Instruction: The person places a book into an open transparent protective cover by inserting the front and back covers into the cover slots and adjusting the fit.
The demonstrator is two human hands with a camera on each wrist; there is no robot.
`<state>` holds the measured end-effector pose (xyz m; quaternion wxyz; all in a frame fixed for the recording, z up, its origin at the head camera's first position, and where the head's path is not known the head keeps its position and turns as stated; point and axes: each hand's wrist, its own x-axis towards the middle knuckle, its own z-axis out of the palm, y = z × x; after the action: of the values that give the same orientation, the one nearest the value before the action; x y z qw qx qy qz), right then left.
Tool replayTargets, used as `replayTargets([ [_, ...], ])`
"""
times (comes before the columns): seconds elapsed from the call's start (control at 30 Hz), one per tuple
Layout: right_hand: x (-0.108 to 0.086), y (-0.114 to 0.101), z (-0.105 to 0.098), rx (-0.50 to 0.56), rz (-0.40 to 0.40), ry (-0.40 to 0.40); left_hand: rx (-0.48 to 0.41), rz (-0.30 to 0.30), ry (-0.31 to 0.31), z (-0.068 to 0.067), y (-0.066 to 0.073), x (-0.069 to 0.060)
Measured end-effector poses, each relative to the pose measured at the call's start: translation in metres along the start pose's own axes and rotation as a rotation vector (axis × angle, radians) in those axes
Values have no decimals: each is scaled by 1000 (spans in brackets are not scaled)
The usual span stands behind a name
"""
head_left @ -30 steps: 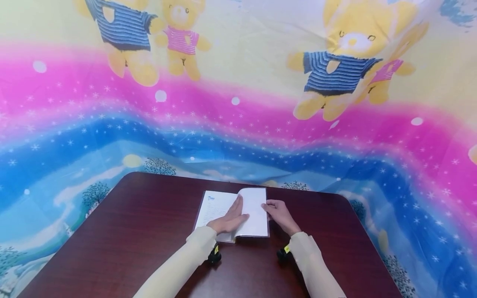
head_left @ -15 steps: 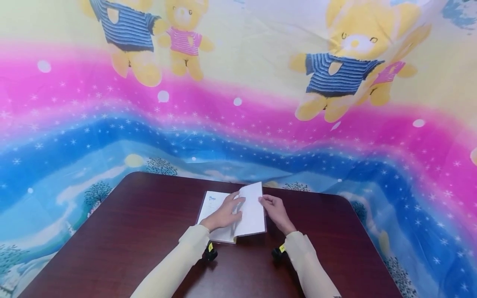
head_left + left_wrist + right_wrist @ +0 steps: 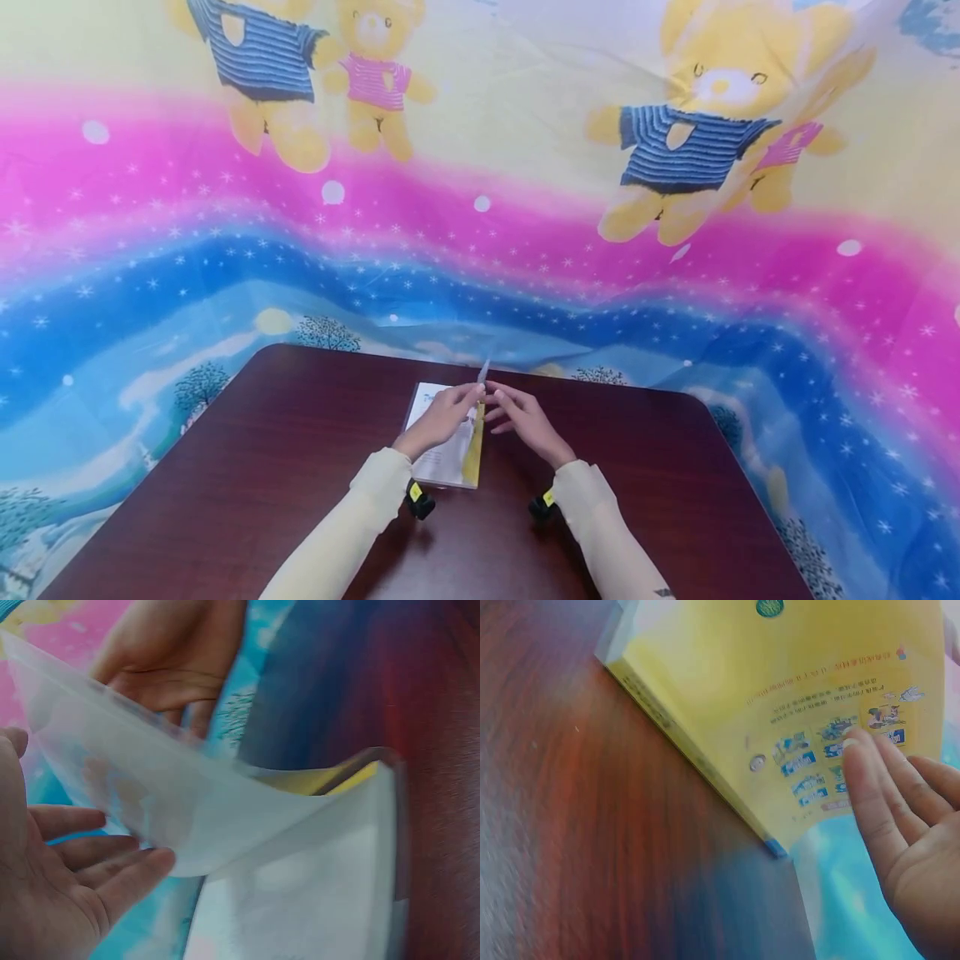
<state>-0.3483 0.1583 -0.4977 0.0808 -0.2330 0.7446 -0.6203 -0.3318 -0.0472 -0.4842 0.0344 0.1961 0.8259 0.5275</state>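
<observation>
A book lies on the table, its yellow back cover swung up from the spine and seen nearly edge-on in the head view. In the left wrist view a whitish, partly see-through sheet curves up from the book. My left hand is over the book, its fingers extended against or just beside that sheet. On the other side, my right hand has fairly straight fingers at the outside of the yellow cover. Exact contact of the fingertips is hard to tell.
The dark reddish table carries the book near its far edge. Behind it hangs a cloth printed with bears and snowflakes. A small black camera sits at the left wrist, another at the right.
The right-hand side of the book has lifted and swung leftward to stand nearly upright. My right hand has moved left with it, its pinch loosened. My left hand has come off the page.
</observation>
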Motion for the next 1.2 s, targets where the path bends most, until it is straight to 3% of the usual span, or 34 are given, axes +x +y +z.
replayTargets([
  [0.17,1,1,13,-27,-8,-43,-62,-28,11,-15,-1,-3],
  [0.4,3,12,28,-101,-35,-46,-88,28,40,-34,-9,-12],
  [0.6,3,16,39,-130,8,-57,-18,18,104,-45,-21,-23],
  [0.7,2,19,42,-139,36,-38,18,-26,132,-49,-27,-29],
  [0.8,0,22,43,-167,52,-12,130,-66,147,-50,-34,-34],
  [0.93,-1,25,45,-263,62,-18,285,-109,133,-50,-46,-39],
  [1.2,-3,27,48,-513,110,-152,345,-184,56,-38,-61,-43],
])
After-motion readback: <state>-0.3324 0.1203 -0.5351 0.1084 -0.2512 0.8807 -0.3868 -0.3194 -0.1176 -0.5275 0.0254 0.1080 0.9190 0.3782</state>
